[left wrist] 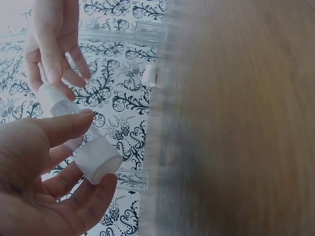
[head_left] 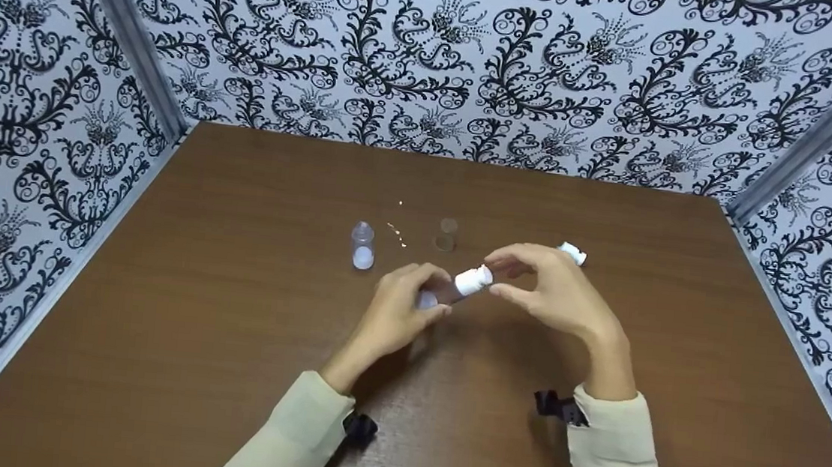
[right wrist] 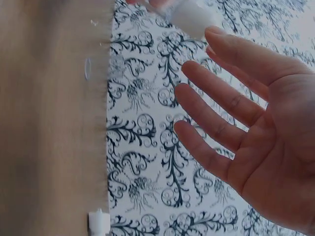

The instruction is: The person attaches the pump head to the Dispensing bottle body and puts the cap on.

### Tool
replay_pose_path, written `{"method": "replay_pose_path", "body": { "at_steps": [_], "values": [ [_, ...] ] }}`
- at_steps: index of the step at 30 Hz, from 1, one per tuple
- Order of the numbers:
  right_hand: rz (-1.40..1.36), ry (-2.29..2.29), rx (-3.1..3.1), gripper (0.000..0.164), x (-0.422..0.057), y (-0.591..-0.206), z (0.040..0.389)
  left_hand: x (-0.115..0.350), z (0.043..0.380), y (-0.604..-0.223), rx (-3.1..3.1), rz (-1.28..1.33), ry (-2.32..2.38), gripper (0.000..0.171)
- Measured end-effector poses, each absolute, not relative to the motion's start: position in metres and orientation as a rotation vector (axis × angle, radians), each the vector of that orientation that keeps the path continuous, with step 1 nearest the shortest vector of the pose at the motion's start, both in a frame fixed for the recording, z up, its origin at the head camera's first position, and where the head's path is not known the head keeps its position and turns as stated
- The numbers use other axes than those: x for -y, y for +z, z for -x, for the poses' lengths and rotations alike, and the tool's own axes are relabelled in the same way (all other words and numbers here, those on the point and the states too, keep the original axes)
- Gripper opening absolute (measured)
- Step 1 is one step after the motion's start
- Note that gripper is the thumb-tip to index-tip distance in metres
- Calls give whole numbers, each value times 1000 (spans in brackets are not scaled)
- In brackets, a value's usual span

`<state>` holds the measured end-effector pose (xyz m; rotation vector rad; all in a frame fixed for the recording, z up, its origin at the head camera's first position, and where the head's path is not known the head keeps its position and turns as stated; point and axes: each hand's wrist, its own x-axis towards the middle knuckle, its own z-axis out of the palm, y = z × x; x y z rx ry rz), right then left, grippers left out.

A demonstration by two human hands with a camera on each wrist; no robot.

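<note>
My left hand (head_left: pixel 406 304) grips a small clear bottle (left wrist: pixel 93 132) around its body, thumb on one side and fingers on the other. The bottle tilts up to the right, with a white pump-like top (head_left: pixel 473 280) at its upper end and a white base (left wrist: pixel 98 160) at its lower end. Close by the white top is my right hand (head_left: pixel 558 287), its thumb and fingers spread apart. In the right wrist view the right hand's fingers (right wrist: pixel 211 132) are fairly straight, and the thumb tip comes near the white top; whether it touches I cannot tell.
A second clear bottle (head_left: pixel 363 246) with a white bottom stands on the brown table (head_left: pixel 226 337). Beyond the hands are a clear cap (head_left: pixel 446 235), several tiny pale bits (head_left: pixel 398 233) and another white top piece (head_left: pixel 572 253). Patterned walls (head_left: pixel 431 62) enclose the table.
</note>
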<state>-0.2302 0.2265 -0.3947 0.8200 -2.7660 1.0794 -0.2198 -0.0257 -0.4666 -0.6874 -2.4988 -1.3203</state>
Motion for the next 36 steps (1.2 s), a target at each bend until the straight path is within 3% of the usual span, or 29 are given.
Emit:
{"method": "replay_pose_path", "body": {
  "at_steps": [21,36],
  "values": [
    [-396,981,2949,47,-309,-393,223,26,220,-466,2510,658,-1323,34],
    [-248,983,3146,54,-327,-410,225,27,219,-464,2509,663,-1324,35]
  ]
}}
